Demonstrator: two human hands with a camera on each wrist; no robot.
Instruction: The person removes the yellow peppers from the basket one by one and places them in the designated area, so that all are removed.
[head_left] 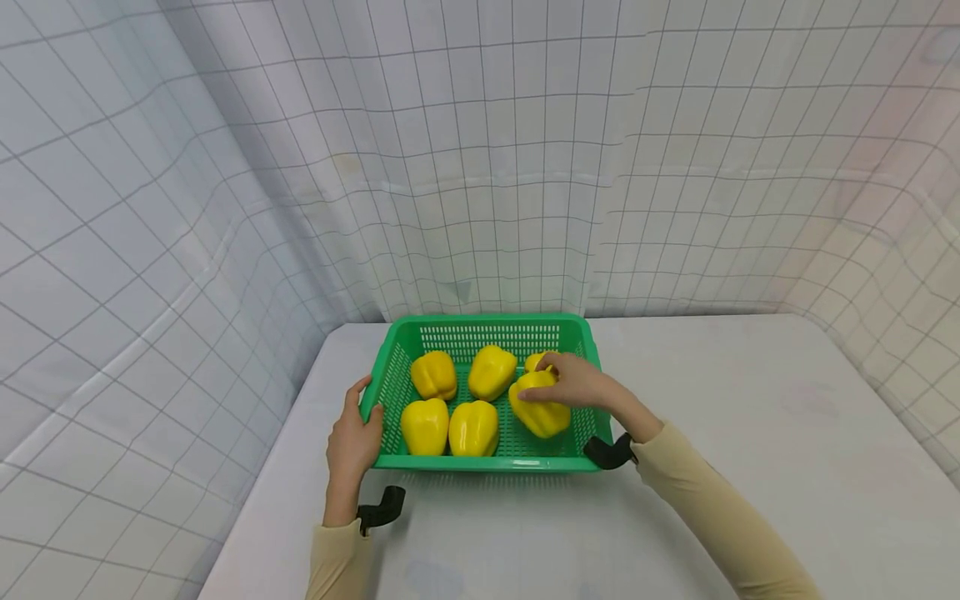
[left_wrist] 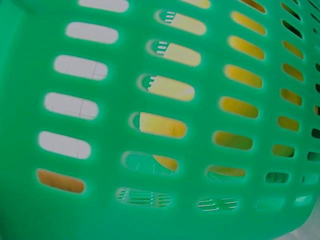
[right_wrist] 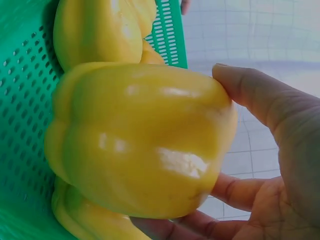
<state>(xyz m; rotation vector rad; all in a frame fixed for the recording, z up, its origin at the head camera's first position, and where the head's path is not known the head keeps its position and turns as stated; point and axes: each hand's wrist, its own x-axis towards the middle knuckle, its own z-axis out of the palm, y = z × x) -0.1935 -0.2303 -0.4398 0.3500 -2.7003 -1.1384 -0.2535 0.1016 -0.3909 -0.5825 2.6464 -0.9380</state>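
Note:
A green plastic basket with slotted walls holds several yellow bell peppers. My right hand grips one yellow bell pepper at the basket's right side; in the right wrist view the thumb and fingers pinch the end of that bell pepper. Partly hidden behind this hand, another bell pepper lies farther back. My left hand holds the left rim of the basket, thumb over the edge. The basket wall fills the left wrist view, bell peppers showing through its slots.
Two bell peppers, one at the back left and one at the back middle, lie behind two front ones. The basket stands on a white table. White grid-patterned curtains hang behind and at both sides.

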